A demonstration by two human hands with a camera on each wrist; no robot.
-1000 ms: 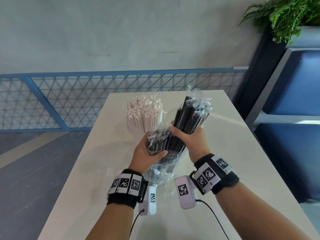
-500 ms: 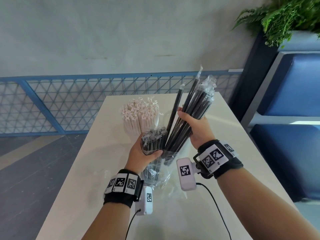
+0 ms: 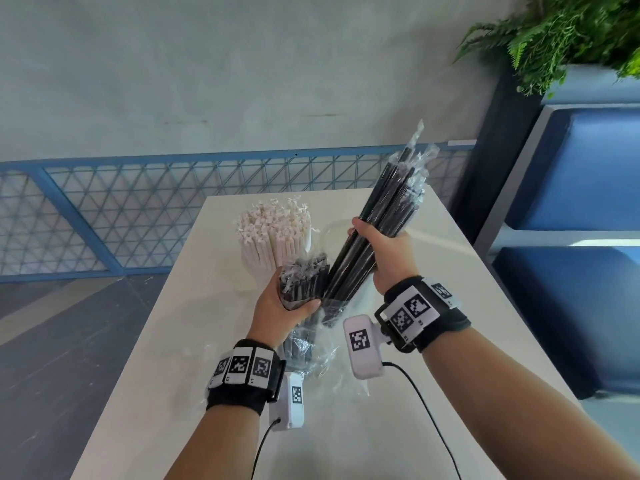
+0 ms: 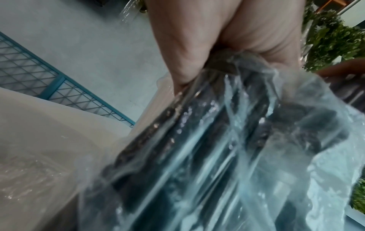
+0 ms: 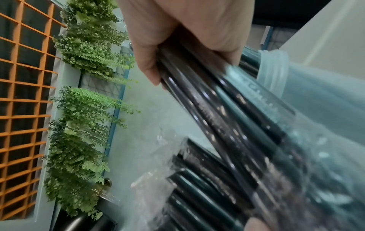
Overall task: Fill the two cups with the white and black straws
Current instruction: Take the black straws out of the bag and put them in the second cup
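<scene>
- Black straws (image 3: 384,223): glossy, individually wrapped; my right hand (image 3: 388,252) grips a tilted bunch above the table (image 3: 450,306).
- Clear bag (image 3: 304,344) of more: my left hand (image 3: 282,304) clutches it.
- White straws (image 3: 273,233): upright behind; their cup hidden.

White straws (image 3: 273,233) stand just beyond the hands; table (image 3: 450,271) right lies bare.

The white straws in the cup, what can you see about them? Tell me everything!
The white straws are a thick bunch, each in a white paper wrapper with crimped, ragged tops. They stand upright, packed tightly together, at the far left part of the pale table. Their lower ends are hidden behind the left hand, so the cup around them barely shows. Neither hand touches them.
</scene>
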